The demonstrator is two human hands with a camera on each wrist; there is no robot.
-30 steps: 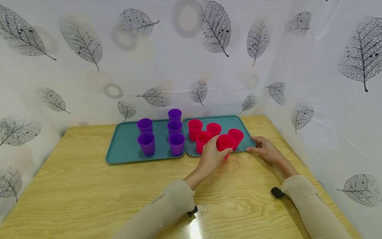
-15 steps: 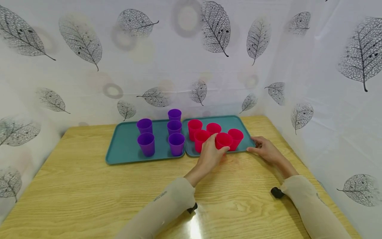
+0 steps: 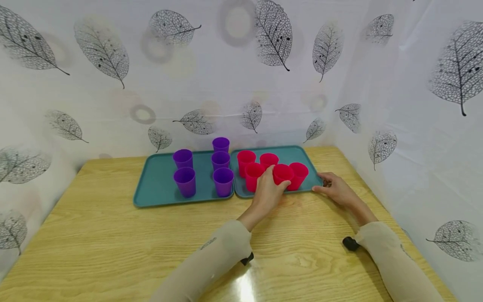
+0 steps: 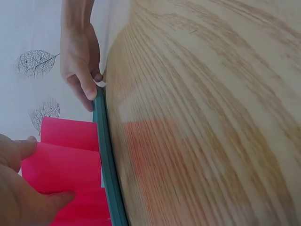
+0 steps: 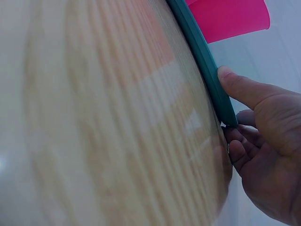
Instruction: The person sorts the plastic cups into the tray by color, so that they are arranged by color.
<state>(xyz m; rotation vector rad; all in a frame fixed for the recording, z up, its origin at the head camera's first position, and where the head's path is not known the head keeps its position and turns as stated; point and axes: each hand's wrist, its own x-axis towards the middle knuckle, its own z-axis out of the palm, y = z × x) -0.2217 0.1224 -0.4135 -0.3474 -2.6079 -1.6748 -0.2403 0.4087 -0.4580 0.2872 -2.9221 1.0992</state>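
Note:
My left hand (image 3: 266, 189) holds a pinkish-red plastic cup (image 3: 283, 171) upright, thumb on its right side and fingers on its left. In the left wrist view this cup (image 4: 61, 165) sits between thumb and finger, just inside the tray's front edge. Several more red cups (image 3: 246, 163) stand around it on the right teal tray (image 3: 292, 152). My right hand (image 3: 337, 191) grips that tray's front right corner. The right wrist view has the thumb (image 5: 240, 87) on the tray rim (image 5: 214, 92), with the other fingers curled at the corner and underneath.
A second teal tray (image 3: 156, 184) adjoins on the left and carries several purple cups (image 3: 185, 182). Both trays stand at the back of the wooden table (image 3: 124, 239), before a white leaf-print curtain (image 3: 211, 88). Another curtain side hangs close by the right arm.
My left hand has moved the red cup slightly back and left, from over the tray's front edge in among the other red cups. The right hand stays at the tray corner.

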